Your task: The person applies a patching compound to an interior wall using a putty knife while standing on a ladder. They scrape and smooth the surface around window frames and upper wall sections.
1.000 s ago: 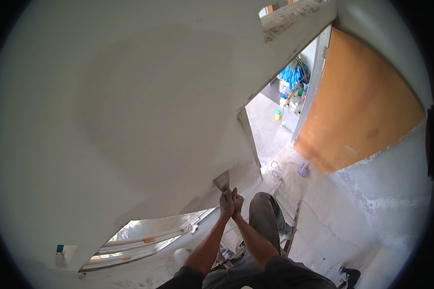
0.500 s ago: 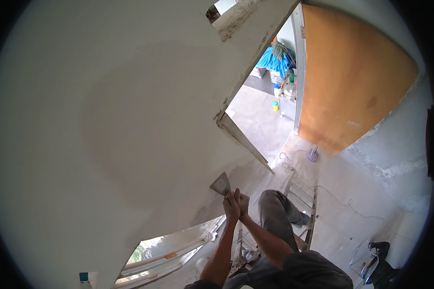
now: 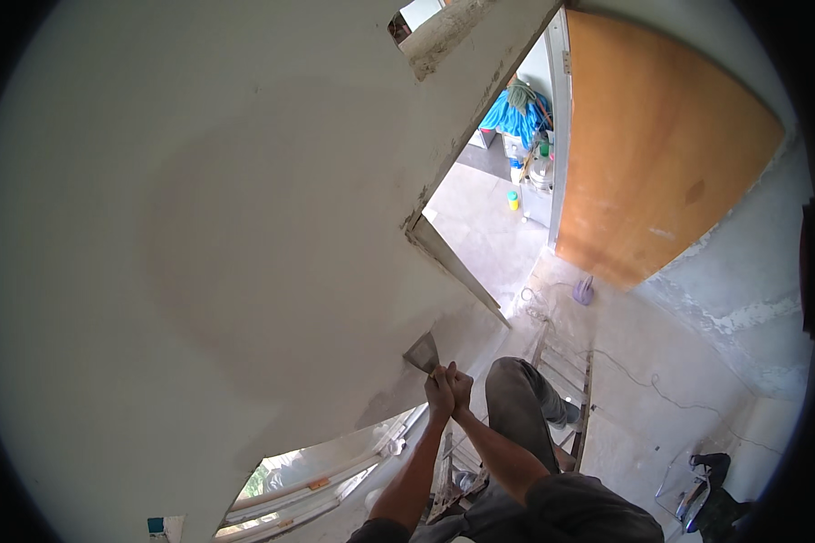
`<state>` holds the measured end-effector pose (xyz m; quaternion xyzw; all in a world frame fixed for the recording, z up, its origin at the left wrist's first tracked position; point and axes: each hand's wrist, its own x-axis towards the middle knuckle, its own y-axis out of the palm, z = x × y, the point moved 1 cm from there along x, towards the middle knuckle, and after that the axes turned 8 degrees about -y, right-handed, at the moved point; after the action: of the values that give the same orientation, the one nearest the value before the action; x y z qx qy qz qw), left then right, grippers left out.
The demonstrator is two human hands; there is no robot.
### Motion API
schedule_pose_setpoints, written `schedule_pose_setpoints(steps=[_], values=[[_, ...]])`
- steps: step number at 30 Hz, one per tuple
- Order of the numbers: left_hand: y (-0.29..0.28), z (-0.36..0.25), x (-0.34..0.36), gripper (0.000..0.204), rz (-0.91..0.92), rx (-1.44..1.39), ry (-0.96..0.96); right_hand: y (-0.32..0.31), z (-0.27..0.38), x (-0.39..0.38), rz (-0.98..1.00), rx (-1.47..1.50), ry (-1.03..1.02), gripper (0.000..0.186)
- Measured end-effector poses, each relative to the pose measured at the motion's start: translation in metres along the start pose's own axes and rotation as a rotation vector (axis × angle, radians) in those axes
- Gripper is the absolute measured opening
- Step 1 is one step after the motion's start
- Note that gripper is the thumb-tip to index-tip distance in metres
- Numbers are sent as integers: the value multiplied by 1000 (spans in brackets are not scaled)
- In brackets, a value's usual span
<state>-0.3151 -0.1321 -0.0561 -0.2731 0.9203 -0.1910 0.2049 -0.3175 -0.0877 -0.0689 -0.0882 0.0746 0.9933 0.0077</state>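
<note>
Both my hands are closed together round the handle of a scraper (image 3: 421, 353) with a wide, flared metal blade. My left hand (image 3: 439, 398) is wrapped on the left of the grip, and my right hand (image 3: 460, 391) presses against it from the right. The handle is mostly hidden by my fingers. The blade points up and to the left over a broad grey plastered surface (image 3: 244, 226); I cannot tell whether its edge touches. Darker patches (image 3: 394, 394) on the plaster lie close to the blade.
A ladder (image 3: 566, 366) stands beneath me, beside my bent leg. To the right are an orange-brown door (image 3: 670, 145), a purple object (image 3: 583, 290) and a loose cable (image 3: 638, 380) on the floor. Window bars (image 3: 317, 484) show at lower left. A blue cloth (image 3: 514, 118) lies beyond the doorway.
The scraper and both hands have shifted slightly right and down. My grip on the handle looks the same.
</note>
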Motion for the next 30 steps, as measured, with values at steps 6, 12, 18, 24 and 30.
schedule_pose_setpoints(steps=[6, 12, 18, 24, 30], values=[[-10, 2, 7, 45, 64, -187, -40, 11, -21, 11, 42, -19, -53, 41], [-16, -27, 3, 45, -46, -137, 89, 15, 13, 19, 16, 62, -161, 40], [-8, 5, 0, 44, -77, -99, 61, 9, -30, 0, 22, -168, -8, 47], [-21, -37, 5, 44, -155, -240, 101, 13, 29, 22, 190, 17, -163, 40], [-23, -10, -19, 46, -205, -142, 38, 14, -6, -9, 224, -61, -70, 34]])
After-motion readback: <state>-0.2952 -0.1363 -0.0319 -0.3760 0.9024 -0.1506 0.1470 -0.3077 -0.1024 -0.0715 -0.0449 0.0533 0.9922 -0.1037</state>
